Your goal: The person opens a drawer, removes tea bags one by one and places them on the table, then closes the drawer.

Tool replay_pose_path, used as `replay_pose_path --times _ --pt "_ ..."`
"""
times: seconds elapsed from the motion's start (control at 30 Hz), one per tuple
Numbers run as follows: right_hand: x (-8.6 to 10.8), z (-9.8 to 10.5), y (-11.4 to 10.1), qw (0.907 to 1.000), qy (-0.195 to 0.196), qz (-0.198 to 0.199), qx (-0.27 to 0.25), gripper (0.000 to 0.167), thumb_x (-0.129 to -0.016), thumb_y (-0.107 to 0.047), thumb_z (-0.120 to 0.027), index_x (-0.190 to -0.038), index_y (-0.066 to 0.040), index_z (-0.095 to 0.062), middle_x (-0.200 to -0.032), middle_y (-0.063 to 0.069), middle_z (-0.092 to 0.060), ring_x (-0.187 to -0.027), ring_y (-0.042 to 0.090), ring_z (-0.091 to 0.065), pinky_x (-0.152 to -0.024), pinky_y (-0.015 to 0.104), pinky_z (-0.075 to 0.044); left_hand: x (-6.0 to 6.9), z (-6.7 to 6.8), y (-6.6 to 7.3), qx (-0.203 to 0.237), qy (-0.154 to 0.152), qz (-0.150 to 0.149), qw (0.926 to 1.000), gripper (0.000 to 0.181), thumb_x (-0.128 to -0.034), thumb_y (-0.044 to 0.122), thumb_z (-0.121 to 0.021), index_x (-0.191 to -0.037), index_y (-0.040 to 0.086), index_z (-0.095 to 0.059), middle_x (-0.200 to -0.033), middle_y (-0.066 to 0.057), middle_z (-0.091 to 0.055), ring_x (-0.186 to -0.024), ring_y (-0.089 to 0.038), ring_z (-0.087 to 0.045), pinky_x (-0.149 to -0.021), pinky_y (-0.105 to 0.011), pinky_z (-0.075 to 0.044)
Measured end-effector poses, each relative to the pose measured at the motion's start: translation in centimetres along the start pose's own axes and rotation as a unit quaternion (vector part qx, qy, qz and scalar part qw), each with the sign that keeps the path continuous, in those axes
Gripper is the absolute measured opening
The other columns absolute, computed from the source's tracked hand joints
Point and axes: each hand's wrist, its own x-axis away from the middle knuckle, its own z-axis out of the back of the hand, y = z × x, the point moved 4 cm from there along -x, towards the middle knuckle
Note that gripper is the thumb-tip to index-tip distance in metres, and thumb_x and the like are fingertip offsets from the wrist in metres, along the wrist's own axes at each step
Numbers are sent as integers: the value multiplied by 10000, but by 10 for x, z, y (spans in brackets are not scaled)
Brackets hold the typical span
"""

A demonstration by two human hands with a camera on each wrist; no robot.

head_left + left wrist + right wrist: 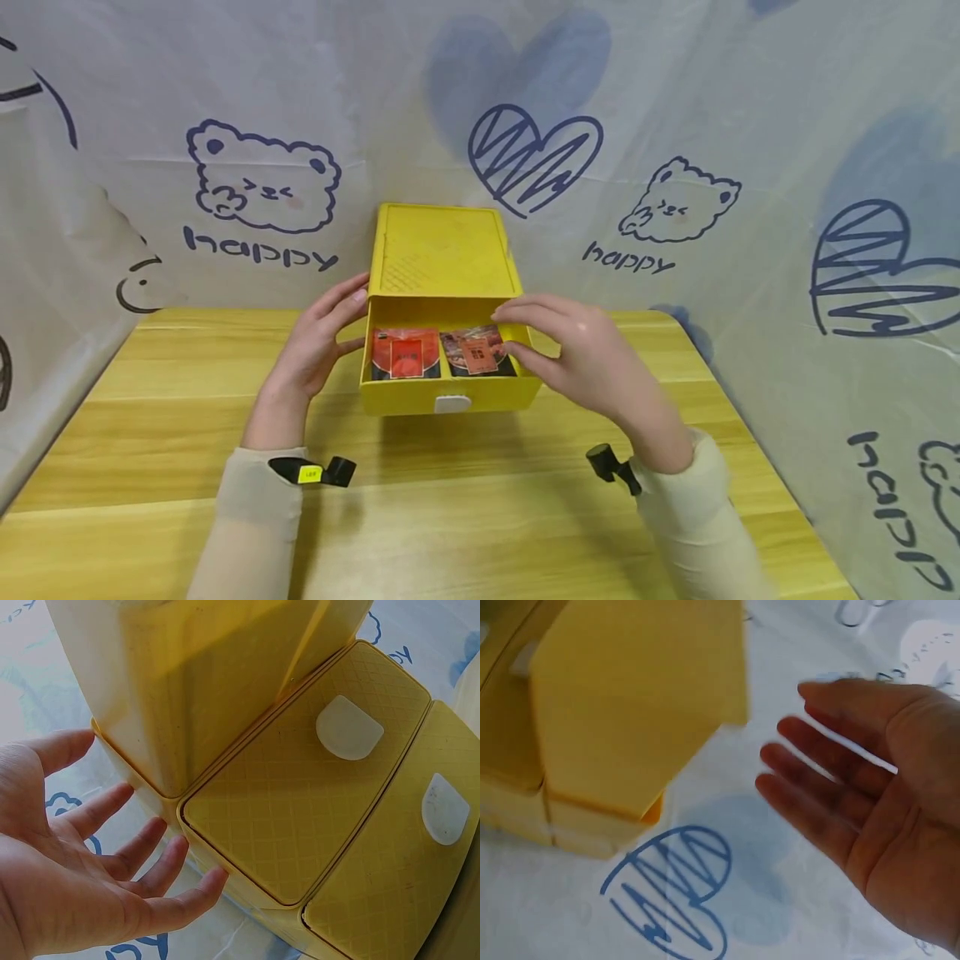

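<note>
Pale sleeves (258,525) cover both my forearms at the near edge of the scene, with a small black camera (341,472) worn at the left wrist and a second camera (602,461) at the right. Beneath them runs a wooden table (450,517) with a yellowish grain. Next comes a yellow drawer (408,400), extended toward me, with a white pull (452,405) on its near face. Two square packets lie side by side inside: a red packet (406,354) on the left, a darker patterned packet (477,354) on the right. My right hand (588,354) is just beside the drawer's right wall, fingers extended and holding nothing; the right wrist view shows a gap between fingertips and wall. My left hand (313,342) is at the left side of the yellow cabinet (450,250), fingers spread, fingertips at the side wall; whether every finger touches, I cannot tell. Below the extended drawer, two flush drawer fronts (270,817) bear white pulls too. Far behind the cabinet hangs a whitish sheet (408,125) printed with hearts, bear faces and "happy".
</note>
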Motion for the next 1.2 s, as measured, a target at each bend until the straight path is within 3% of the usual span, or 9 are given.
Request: replay_pose_path --times 0.27,0.4,0.67,1.0,1.2 --pt "-18 -15 22 9888 -1484 -143 -2 310 -889 -116 -844 -1186 -82 -762 -1191 36 -740 -1072 220 -702 -945 365 -587 1 -3 1 -18 -14 -43 10000 627 -1079 416 -536 -1626 159 -371 -1658 -87 -355 -1470 -331 -350 -1159 -646 -336" --pt "-25 -26 30 9803 -1972 -146 10 292 -898 -124 -836 -1176 -70 -766 -1167 55 -745 -1023 231 -708 -912 366 -591 1 -4 1 -19 -5 0 10000 627 -1078 417 -539 -1626 162 -371 -1663 -80 -350 -1475 -333 -346 -1162 -645 -334" --pt "-32 -50 39 9541 -2978 -306 117 385 -892 -223 -856 -1234 -83 -753 -1176 51 -735 -999 213 -681 -890 339 -578 2 -4 -2 -24 4 25 10000 630 -1077 419 -540 -1626 161 -371 -1663 -82 -350 -1469 -335 -353 -1160 -648 -337" --pt "-37 -65 43 9409 -3385 -87 47 413 -867 -157 -863 -1253 -68 -746 -1197 55 -732 -1026 209 -665 -913 327 -566 3 -2 -4 40 58 60 10000 626 -1078 418 -538 -1626 163 -373 -1649 -91 -365 -1437 -303 -373 -1160 -639 -332" --pt "-40 -69 39 9382 -3452 161 192 295 -887 -114 -821 -1174 -79 -760 -1129 31 -735 -997 192 -649 -876 315 -563 1 -1 -3 25 52 -1 10000 623 -1074 425 -547 -1621 174 -386 -1649 -82 -364 -1453 -326 -356 -1163 -654 -326"
